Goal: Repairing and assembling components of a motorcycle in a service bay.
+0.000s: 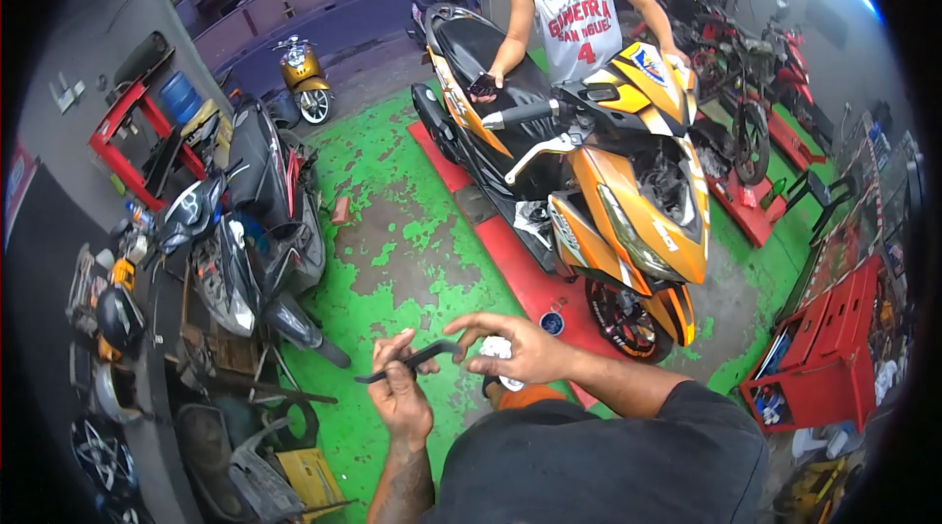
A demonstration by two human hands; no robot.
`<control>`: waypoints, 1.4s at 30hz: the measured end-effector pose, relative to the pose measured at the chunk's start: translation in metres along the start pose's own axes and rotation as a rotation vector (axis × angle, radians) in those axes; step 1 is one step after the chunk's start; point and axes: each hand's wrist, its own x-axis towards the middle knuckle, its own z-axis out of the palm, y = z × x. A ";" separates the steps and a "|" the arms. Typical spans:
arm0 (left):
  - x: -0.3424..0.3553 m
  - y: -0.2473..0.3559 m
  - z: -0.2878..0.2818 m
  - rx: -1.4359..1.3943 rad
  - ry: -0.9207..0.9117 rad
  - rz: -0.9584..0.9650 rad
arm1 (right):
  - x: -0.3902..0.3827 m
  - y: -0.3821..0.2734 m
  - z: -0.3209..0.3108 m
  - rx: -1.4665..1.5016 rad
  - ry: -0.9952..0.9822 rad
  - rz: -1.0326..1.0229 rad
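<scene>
My left hand [399, 392] grips a thin, dark, curved metal part [412, 360] near its middle. My right hand [515, 345] pinches the right end of the same part, with something small and white [497, 348] partly hidden under its fingers. Both hands are held above the worn green floor [392, 239]. Ahead stands an orange and black scooter [599, 181] on a red ramp [510, 259], its front body panel off. A person in a white sleeveless jersey [574, 9] stands behind it with both hands on the scooter.
A dark motorcycle [240, 230] is parked at the left amid loose parts and tyres. A red tool cart [829, 347] stands at the right. More motorcycles [746, 73] crowd the back right. A small round tin [551, 323] lies by the scooter's front wheel.
</scene>
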 end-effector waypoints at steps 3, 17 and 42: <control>0.068 -0.030 0.008 0.045 -0.039 0.066 | 0.057 0.015 -0.022 0.082 0.085 0.125; 0.366 -0.109 0.063 -0.002 -0.874 0.322 | 0.149 0.003 -0.172 -0.357 0.926 0.136; 0.555 -0.204 0.389 0.247 -1.786 1.771 | 0.148 -0.030 -0.319 -1.657 0.957 0.812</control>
